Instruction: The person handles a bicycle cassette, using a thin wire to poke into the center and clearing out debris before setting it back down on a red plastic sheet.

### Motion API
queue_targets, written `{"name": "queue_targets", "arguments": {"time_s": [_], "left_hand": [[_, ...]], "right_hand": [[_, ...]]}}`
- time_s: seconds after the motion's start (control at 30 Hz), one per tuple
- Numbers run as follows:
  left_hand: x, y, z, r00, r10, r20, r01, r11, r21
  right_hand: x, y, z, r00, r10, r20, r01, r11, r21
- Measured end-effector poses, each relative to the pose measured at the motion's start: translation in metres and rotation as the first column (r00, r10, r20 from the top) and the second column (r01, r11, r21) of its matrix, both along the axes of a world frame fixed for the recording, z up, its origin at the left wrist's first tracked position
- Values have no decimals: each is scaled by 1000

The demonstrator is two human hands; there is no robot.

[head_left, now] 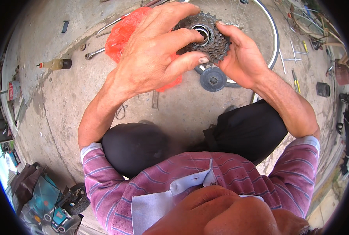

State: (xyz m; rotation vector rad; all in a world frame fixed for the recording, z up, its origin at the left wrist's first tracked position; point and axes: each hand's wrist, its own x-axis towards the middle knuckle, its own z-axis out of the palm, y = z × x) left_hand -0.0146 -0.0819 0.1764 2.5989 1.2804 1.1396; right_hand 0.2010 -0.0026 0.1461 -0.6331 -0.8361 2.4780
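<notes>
A dark multi-cog bicycle freewheel [217,44] is raised in front of me, its toothed cogs and bright centre ring facing up. My right hand [243,58] cradles it from the right, thumb on its upper edge and the other fingers mostly hidden beneath. Over its left side reaches my left hand [149,56]. That index fingertip sits at the central bore, the thumb lies along the lower cogs, and another finger passes over the top. Below the freewheel, a black round disc [213,79] lies on the ground.
A red plastic bag [123,35] lies behind my left hand, beside a wrench [94,54]. A spoked wheel [275,37] lies beyond my right hand. Pliers [297,82] and a black cylinder [322,89] are at right; a bottle [56,64] lies at left.
</notes>
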Motion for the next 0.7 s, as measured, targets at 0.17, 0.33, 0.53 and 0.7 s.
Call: {"name": "queue_targets", "arguments": {"time_s": [0.17, 0.33, 0.53, 0.7], "left_hand": [[-1, 0, 3, 997, -45, 55, 46, 999, -24], [-1, 0, 3, 994, -57, 94, 64, 995, -73], [4, -4, 3, 999, -3, 51, 10, 993, -120], [3, -5, 3, 999, 2, 49, 5, 988, -155]], "right_hand": [[-1, 0, -1, 1000, 11, 1, -11, 1000, -1], [-3, 0, -2, 999, -23, 22, 23, 1000, -11], [-2, 1, -1, 1000, 20, -9, -20, 1000, -8], [-3, 0, 0, 1000, 9, 16, -9, 1000, -10]]}}
